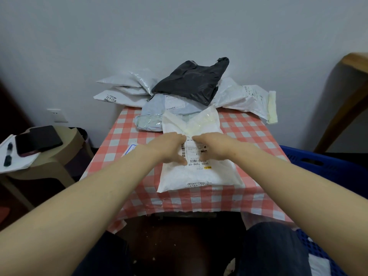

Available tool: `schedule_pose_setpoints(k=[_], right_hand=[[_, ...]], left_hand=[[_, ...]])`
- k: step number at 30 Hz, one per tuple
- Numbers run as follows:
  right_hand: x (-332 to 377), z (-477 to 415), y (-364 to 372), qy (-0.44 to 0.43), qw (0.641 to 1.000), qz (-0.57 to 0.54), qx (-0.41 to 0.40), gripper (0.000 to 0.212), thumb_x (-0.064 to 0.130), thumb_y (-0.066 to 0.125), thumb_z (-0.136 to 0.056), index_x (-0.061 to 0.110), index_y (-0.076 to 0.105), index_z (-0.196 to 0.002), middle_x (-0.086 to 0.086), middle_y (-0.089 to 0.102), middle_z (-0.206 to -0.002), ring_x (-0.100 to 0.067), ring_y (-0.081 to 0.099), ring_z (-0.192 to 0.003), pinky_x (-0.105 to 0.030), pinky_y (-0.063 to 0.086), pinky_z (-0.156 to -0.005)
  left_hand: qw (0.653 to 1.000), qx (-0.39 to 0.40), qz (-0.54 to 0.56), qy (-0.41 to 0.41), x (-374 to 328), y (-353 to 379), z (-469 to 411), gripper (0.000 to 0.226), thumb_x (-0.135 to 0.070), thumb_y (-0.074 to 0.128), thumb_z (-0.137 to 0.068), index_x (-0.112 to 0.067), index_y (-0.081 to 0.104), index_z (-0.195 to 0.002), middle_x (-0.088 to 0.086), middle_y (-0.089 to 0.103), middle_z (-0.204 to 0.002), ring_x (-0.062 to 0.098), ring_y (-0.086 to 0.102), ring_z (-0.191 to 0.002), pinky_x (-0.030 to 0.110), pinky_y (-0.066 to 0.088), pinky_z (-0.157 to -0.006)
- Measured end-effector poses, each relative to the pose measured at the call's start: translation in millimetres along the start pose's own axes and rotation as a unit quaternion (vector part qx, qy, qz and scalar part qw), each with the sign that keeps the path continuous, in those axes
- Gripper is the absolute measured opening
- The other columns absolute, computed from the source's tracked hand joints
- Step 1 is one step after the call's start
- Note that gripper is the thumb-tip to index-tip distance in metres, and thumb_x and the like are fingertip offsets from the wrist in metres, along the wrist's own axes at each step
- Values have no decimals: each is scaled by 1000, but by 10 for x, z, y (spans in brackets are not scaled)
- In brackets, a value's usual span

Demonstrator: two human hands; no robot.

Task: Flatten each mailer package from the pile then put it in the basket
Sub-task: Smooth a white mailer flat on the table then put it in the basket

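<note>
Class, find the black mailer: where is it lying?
In the head view, the black mailer lies atop the pile at the table's far edge against the wall, near centre, overlapping a pale blue mailer.

Small table (111,156), top fully covered by red-and-white checked cloth (249,136); cloth hangs over near edge. 1 white mailer (199,174) lies flat on the cloth at centre-front, label up, its far end touching the pile (179,100). The pile sits along the table's far edge. In it, 2 pale blue mailers (157,108) rest on the cloth at centre, with a black mailer (191,80) on top. White mailers (119,92) overhang the far-left corner and more white mailers (245,98) overhang the far-right corner. Blue-edged slip (130,149) lies on the cloth left of the front mailer, mostly hidden.
</note>
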State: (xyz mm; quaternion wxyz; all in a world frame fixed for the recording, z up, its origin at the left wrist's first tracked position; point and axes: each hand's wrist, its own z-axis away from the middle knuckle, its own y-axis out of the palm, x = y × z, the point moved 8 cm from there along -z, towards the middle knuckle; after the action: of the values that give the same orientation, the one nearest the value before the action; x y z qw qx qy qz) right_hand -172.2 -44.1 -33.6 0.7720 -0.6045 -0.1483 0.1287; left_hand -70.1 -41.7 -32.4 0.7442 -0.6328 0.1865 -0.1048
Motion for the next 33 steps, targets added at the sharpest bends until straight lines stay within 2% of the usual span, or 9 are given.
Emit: schedule_pose_setpoints(k=[4, 7, 13, 19, 24, 28, 30, 31, 33], right_hand=[[1, -20, 72, 4, 999, -21, 35, 60, 26, 67, -86, 12, 41, -138, -7, 51, -133, -27, 48, -122, -38, 40, -100], [0, -115, 50, 9, 1000, -2, 14, 52, 27, 74, -79, 15, 51, -124, -3, 58, -118, -25, 54, -111, -35, 45, -89], [-20, -182, 3, 36, 998, 14, -55, 51, 22, 72, -78, 17, 50, -123, -3, 58, -116, -24, 55, -107, -30, 41, -76], [8, -69, -228, 25, 990, 56, -127, 33, 23, 63, -84, 19, 54, -115, -1, 60, -109, -23, 57, -102, -28, 31, -71], [21, 9, -474, 15, 989, 24, -143, 25, 19, 58, -86, 18, 59, -111, -3, 62, -105, -24, 58, -98, -34, 45, -72], [61, 26, -415, -4, 994, -3, -105, 36, 18, 58, -89, 16, 56, -124, -5, 61, -118, -26, 56, -109, -32, 44, -80], [45, 61, -252, -7, 997, -43, -58, 57, 25, 67, -86, 17, 45, -138, -3, 52, -135, -23, 48, -124, -32, 41, -93], [7, 97, -217, -3, 996, -62, -60, 64, 29, 70, -83, 17, 43, -139, -1, 48, -139, -21, 44, -127, -32, 38, -99], [-97, 194, -283, -3, 988, -102, -115, 56, 33, 76, -77, 18, 53, -126, 0, 52, -127, -18, 49, -118, -29, 40, -95]], left_hand=[[1000, 22, -6, -2, 27, 86, -47, 61, -41, 71, -79, -12, 48, -127, 3, 50, -128, 22, 44, -121, 38, 40, -98], [1000, 11, -4, -28, 63, 70, -84, 57, -41, 74, -75, -17, 54, -123, 0, 54, -122, 22, 47, -119, 41, 45, -93], [995, -73, -25, -56, 24, -42, -104, 50, -31, 69, -80, -25, 52, -127, 1, 55, -121, 20, 50, -116, 32, 42, -81], [992, -110, -42, -51, -60, -238, -54, 29, -24, 59, -86, -24, 57, -115, 2, 59, -114, 23, 53, -109, 33, 40, -75], [990, -135, -36, -33, -94, -512, -1, 18, -26, 55, -90, -20, 60, -106, 1, 61, -107, 25, 55, -103, 34, 42, -73], [996, -82, -22, -25, -34, -432, 6, 14, -16, 52, -88, -19, 56, -75, 3, 59, -89, 29, 57, -93, 37, 47, -70], [999, -37, -19, -25, 0, -293, 50, 10, -14, 55, -83, -19, 62, -89, 3, 61, -98, 29, 57, -99, 39, 51, -78], [999, -27, -19, -26, 16, -241, 75, 27, -16, 58, -81, -20, 64, -107, 2, 61, -109, 27, 56, -106, 39, 50, -84], [998, -69, 10, -11, 7, -273, 116, 45, -21, 63, -80, -24, 60, -125, -2, 58, -127, 22, 50, -119, 37, 46, -94]])
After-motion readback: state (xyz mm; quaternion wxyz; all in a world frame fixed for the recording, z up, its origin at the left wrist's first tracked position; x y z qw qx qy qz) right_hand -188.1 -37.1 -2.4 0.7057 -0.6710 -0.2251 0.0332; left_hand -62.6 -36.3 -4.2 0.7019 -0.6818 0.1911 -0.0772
